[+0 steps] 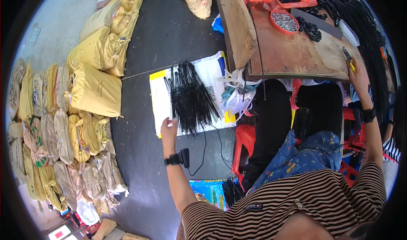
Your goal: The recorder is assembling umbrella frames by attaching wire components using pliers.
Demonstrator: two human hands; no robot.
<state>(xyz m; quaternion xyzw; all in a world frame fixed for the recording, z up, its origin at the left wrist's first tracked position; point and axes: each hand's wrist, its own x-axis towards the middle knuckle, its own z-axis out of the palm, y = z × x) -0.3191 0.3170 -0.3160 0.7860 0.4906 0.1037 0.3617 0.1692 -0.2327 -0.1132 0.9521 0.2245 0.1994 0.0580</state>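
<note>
Thin, straight black strips (190, 98) heaped in a loose fan on a flat white sack (159, 89) with yellow corners. Left hand (168, 130) at their lower left edge, fingers loosely curled; cannot tell whether it holds any. Right hand (359, 75), well apart, closed around a yellow-handled tool (349, 59) at the scuffed wooden table's (292, 53) edge.

Behind the left fingers (168, 122), a black strap (172, 159) carries a dark box (185, 158), with a thin cable (205, 143) beside it. Behind the right fingers (353, 69): a black band (368, 115). Farther back: tan-and-black striped shirt (292, 197), chest patch (253, 207), blue patterned cloth (305, 155), black trousers (268, 113).
</note>
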